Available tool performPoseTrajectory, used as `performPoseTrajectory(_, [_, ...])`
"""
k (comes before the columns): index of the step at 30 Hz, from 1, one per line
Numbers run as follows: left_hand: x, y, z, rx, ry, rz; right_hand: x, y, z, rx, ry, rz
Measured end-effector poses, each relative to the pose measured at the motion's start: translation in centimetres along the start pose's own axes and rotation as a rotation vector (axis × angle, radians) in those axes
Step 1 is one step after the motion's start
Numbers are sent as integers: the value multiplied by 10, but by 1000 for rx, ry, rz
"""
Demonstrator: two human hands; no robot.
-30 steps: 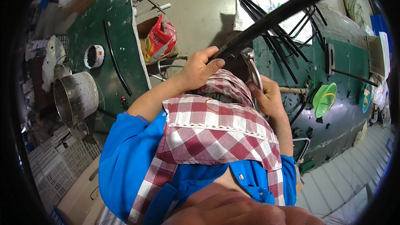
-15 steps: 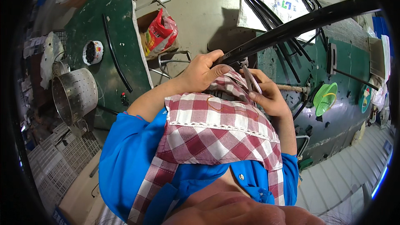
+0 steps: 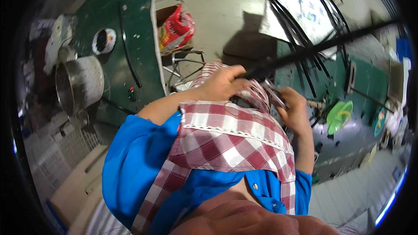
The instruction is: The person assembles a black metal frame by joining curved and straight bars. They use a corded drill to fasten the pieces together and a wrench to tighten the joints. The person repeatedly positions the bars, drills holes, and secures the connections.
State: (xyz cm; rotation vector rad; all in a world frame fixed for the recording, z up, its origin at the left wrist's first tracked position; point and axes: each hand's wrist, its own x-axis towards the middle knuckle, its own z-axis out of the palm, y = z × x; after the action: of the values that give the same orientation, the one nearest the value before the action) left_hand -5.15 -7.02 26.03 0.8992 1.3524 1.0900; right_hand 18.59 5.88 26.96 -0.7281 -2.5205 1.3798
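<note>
Black bar swung lower; left hand clasping it, right hand clasping metal tool; black bits in white bowl.

Black tube: long, slender, motion-blurred; near end pinched between the left fingers and thumb, length slanting up and rightward beyond the fingertips. Silvery plier-like hand tool: held tilted in the right fingers, its head, left of them, just beside the tube's near end; contact indistinct.
</note>
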Motion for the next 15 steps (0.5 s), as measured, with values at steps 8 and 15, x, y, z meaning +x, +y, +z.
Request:
performPoseTrajectory(8, [-42, 18, -53, -366, 235, 111, -130, 145, -58, -600, 249, 794])
performPoseTrajectory(15, [-57, -88, -130, 322, 1090, -225, -220, 322, 0, 972, 946, 1005])
